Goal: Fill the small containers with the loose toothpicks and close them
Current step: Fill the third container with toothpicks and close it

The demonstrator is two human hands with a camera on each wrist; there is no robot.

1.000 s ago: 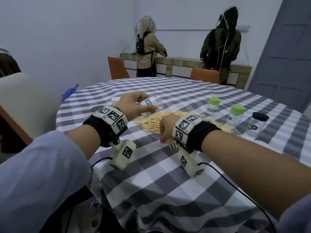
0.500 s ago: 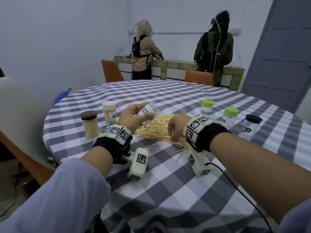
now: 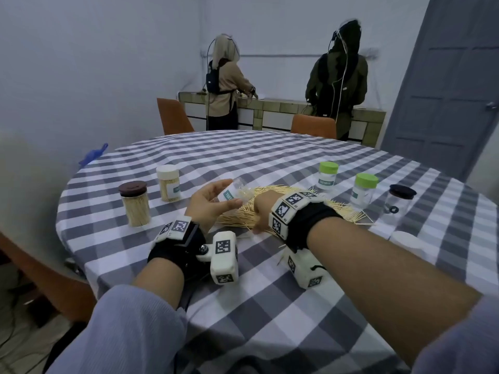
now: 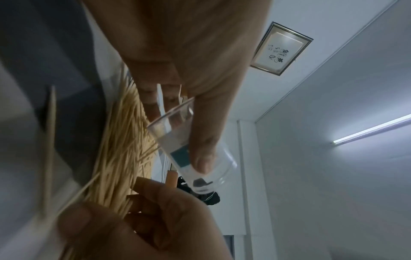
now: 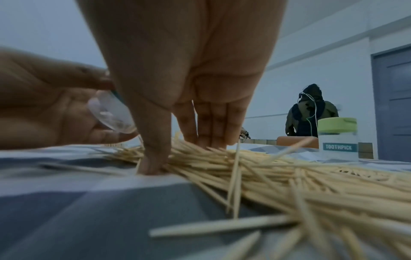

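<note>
At the middle of the head view, the left hand holds a clear lidless toothpick container tilted on its side, thumb and fingers curled round it, just above the left end of the toothpick pile on the checked tablecloth. The right hand reaches into the pile at centre; its wristband hides most of it, so the fingers cannot be made out here. Left of the pile stand two filled containers, one with a brown lid, one with a white lid. At right stand two green-lidded containers and a black-lidded one, all looking empty. A white lid at the right edge is partly hidden by the forearm.

Low in the left wrist view, which is turned sideways, the thumb presses the container's teal label; the clear wall lets the fingers behind show through. The pile fills the left middle, blurred at its near end. The right hand is cut off at the bottom edge.

Across the right wrist view, the thumb and straight fingers press down into the pile, closing on a bunch of sticks; near sticks are blurred. The container's mouth shows at left, half hidden.
</note>
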